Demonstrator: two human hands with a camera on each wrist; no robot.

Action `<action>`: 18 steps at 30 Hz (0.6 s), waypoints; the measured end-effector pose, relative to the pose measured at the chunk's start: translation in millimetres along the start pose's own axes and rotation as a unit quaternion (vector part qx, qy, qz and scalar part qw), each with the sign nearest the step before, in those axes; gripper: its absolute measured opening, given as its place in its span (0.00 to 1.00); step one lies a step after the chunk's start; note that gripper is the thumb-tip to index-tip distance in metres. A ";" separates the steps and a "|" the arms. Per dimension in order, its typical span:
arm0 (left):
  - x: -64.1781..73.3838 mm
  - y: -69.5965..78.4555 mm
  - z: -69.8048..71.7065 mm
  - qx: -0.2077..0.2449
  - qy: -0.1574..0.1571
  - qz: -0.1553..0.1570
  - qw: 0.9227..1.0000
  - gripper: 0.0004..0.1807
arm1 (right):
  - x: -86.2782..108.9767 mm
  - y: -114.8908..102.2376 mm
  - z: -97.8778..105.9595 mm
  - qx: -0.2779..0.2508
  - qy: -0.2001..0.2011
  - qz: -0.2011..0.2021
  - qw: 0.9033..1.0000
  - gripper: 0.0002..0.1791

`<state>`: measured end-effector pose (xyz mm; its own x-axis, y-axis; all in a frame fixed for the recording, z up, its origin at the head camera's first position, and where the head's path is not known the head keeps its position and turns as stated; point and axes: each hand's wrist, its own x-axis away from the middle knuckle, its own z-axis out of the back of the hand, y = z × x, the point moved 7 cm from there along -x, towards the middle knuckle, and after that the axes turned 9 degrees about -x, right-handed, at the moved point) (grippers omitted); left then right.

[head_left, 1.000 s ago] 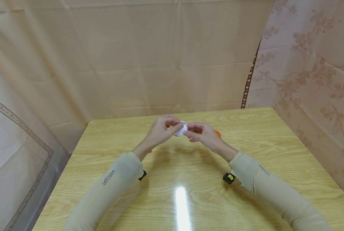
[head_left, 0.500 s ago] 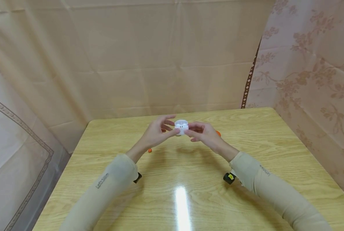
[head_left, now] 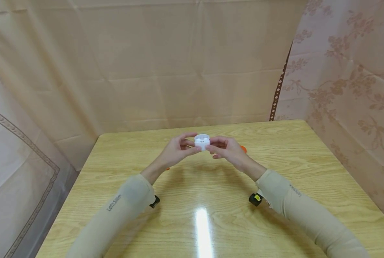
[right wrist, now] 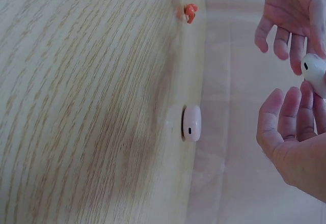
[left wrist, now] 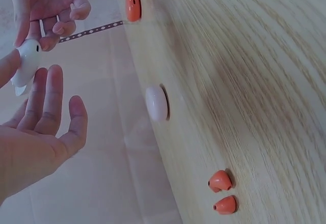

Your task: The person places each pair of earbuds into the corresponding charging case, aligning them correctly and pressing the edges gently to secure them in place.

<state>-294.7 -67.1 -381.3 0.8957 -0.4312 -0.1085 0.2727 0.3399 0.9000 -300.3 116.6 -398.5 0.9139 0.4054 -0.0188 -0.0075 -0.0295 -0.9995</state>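
Observation:
Just above the far part of the table, a small white earbud case (head_left: 202, 143) is held between both hands. Its lid is up, and two earbuds show inside as small dark-spotted shapes in the head view. My left hand (head_left: 175, 148) pinches the case's left side with the thumb in front and fingers behind. From the other side my right hand (head_left: 227, 148) grips it between thumb and fingers. In the left wrist view the case (left wrist: 29, 63) shows its rounded bottom with a dark port, clear of the tabletop.
A pale pink case (left wrist: 157, 103) lies on the table below the hands. An orange case (left wrist: 133, 7) lies to the right, partly behind my right hand in the head view. Two orange earbuds (left wrist: 220, 182) lie on the left. Beige curtain (head_left: 146, 71) hangs behind the table.
My left fingers have come off the top of the case, and its lid has swung up to show the earbuds. The left hand now pinches the case's side; the right hand has stayed still.

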 end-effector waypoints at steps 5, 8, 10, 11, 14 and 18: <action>-3.9 0.3 -1.4 0.008 0.007 0.000 1.000 0.31 | -0.2 -1.1 -0.5 0.001 -0.005 0.002 1.000 0.24; -3.1 2.1 -1.8 0.010 0.006 -0.002 1.000 0.30 | 0.0 -1.1 0.4 0.004 -0.007 0.001 1.000 0.23; -2.5 3.6 -2.0 0.012 0.004 -0.004 1.000 0.30 | 0.0 -1.4 0.8 0.004 -0.008 0.000 1.000 0.24; -2.1 4.2 -2.0 0.012 0.004 -0.005 1.000 0.30 | -0.2 -1.3 1.0 0.002 -0.008 -0.002 1.000 0.25; -1.4 5.3 -1.8 0.004 0.003 -0.007 1.000 0.29 | -2.1 -0.6 1.6 -0.013 -0.006 -0.008 1.000 0.26; -1.7 5.6 -2.3 -0.003 0.002 -0.013 1.000 0.29 | -4.9 2.6 3.4 -0.038 0.001 -0.020 0.999 0.27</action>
<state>-293.9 -62.6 -377.1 0.8895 -0.4371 -0.1331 0.2979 0.3340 0.8942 -306.1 117.7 -401.1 0.9139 0.4053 0.0211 0.0598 -0.0832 -0.9947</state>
